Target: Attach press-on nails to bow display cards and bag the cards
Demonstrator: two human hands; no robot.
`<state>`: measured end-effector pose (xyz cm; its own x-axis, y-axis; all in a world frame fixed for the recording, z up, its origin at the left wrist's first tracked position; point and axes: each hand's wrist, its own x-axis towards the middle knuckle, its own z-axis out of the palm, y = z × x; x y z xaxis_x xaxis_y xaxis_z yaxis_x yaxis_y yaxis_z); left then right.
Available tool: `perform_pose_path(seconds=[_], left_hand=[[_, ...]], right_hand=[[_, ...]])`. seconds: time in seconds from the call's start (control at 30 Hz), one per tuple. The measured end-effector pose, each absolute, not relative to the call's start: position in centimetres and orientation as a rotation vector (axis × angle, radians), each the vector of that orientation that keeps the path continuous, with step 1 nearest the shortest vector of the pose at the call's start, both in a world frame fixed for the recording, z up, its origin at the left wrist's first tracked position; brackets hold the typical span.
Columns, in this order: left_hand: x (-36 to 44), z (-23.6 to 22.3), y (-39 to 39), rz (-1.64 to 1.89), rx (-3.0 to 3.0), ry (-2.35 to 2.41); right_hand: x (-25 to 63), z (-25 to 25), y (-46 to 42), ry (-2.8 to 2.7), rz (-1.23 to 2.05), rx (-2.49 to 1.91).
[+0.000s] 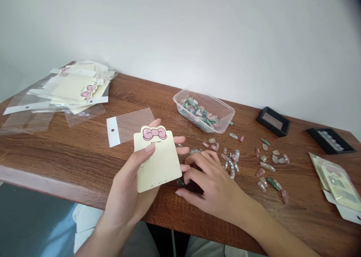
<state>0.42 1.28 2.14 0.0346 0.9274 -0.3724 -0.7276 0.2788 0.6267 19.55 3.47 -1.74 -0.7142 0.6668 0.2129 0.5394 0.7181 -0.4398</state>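
Left hand [127, 186] half-open, thumb pinning a cream card [160, 163] against splayed fingers, over the wood table [126, 89] near its front edge; card scallop-topped, bow end pointing away, long axis near-to-far, tipped left. Right hand [210, 178] curled low, hold indeterminable; glossy, curved nails [236, 155] beside it.

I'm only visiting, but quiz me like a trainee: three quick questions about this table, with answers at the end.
1. Which hand holds the pink-bow card?
2. True or false: glossy pieces lie both in the clear tub and out on the table.
3. What colour are the two trays at right? A) white B) pink C) black

Key: 1. The left hand. 2. True. 3. C.
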Motion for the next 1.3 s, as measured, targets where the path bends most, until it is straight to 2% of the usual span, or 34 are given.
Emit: perform_pose_path(seconds=[0.43, 0.77, 1.13, 1.3], left_hand=[[0.2, 1.9, 1.4, 1.320, 0.300, 0.733], [0.3, 1.7, 1.6, 1.316, 0.267, 0.673], [0.4, 1.5, 1.7, 1.328, 0.265, 0.636], [0.8, 1.3, 1.3, 1.364, 0.277, 0.670]], right_hand=[[20.3, -0.6, 3.9, -2.623, 0.691, -0.954], [20.1, -1.6, 4.3, -2.642, 0.368, -0.789], [19.7, -1.9, 4.2, -2.565, 0.387, -0.743], [20.6, -0.9, 4.4, -2.368, 0.326, -0.869]])
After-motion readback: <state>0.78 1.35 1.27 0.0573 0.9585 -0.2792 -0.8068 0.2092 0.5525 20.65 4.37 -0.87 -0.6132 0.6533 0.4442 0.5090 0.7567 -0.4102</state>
